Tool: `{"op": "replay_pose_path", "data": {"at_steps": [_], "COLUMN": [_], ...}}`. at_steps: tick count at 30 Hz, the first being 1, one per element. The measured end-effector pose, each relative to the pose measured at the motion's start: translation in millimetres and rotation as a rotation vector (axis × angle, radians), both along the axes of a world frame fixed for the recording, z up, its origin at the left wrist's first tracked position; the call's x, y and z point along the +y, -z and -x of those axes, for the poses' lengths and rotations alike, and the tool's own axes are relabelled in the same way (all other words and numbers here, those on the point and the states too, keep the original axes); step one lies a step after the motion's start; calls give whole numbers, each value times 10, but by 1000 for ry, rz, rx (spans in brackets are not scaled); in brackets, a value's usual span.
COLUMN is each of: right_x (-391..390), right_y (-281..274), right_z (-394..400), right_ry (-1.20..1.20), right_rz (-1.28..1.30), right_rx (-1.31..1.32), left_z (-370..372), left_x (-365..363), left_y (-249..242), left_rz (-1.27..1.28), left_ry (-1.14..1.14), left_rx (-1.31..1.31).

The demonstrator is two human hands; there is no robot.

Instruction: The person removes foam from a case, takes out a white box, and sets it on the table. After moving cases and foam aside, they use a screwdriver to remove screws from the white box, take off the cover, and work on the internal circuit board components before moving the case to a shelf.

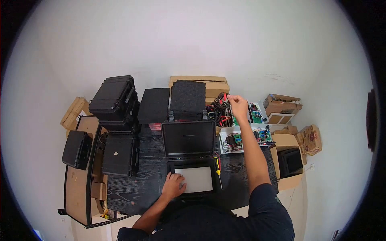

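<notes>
A: Hands, pls?

B: L hand (173, 185): palm down, fingers spread on L edge of grey panel (197, 178), nothing gripped; prob. steadying it. R hand (238, 105): arm at full stretch, thumb & fingers closed in a pinch on red-clipped leads (223, 97), by the look. Exact hold too small to confirm.

A: Loc. of panel?

B: In base of open black case (188, 138), on dark table (150, 156), directly in front of person. Lid stands up on far side, prob. so base is accessible.

A: Leads?

B: Far side of table, betw. black foam (188, 96) & white tray (233, 152) w/ circuit boards (238, 138). They lie past the lid, hence prob. the long reach.

A: Screwdriver (218, 166)?

B: Yellow handle, just R of case base, tip toward person. Prob. parked there for handy access. Stacked cases (114, 96) at far L, prob. to save surface.

A: Brands, labels?

B: None legible. Printed carton (311, 138), far R: red marks, too small to read. White patch (116, 154) on closed case (122, 162), L: no txt readable.
</notes>
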State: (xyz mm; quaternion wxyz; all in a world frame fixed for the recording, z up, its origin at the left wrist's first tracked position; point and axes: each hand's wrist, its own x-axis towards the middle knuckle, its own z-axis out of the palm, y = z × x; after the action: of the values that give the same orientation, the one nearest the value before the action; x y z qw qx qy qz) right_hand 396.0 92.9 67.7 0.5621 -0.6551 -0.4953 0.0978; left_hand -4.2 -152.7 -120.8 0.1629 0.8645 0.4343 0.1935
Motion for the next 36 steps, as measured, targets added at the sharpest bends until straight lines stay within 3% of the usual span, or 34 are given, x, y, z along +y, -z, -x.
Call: {"op": "replay_pose_path", "data": {"at_steps": [3, 9, 12, 15, 18, 19, 22, 23, 26, 30, 31, 34, 36], "right_x": [429, 631, 785, 969, 994, 1025, 966, 897, 767, 694, 726, 914, 969], "right_y": [291, 274, 446, 661, 758, 799, 832, 862, 687, 591, 553, 851, 945], "right_z": [-206, -138, -195, -253, -198, -161, -167, -139, -63, 6, 16, -106, -120], "right_ry": [54, 44, -72, 22, -243, -115, -260, -252, -421, -458, -417, -557, -497], "right_rz": [-5, 75, 103, 100, 304, 195, 506, 491, 296, 319, 358, 124, 184], "right_rx": [-282, -192, -440, -574, 384, 486, 528, 443, 745, 672, 766, 862, 613], "left_z": [31, 34, 35, 20, 45, 40, 38, 39, 44, 33, 33, 24, 28], "left_x": [34, 45, 45, 64, 39, 50, 46, 59, 69, 48, 51, 58, 60], "left_y": [115, 100, 99, 107, 104, 103, 116, 118, 206, 108, 111, 121, 126], "left_rz": [22, 34, 40, 29, 38, 43, 24, 8, 22, 32, 37, 27, 27], "left_ry": [-8, -23, -23, -20, -11, -11, -5, -3, -14, -10, -11, -18, -24], "left_rx": [-22, -21, -9, -18, -20, -14, -35, -49, -30, -21, -25, -31, -39]}}
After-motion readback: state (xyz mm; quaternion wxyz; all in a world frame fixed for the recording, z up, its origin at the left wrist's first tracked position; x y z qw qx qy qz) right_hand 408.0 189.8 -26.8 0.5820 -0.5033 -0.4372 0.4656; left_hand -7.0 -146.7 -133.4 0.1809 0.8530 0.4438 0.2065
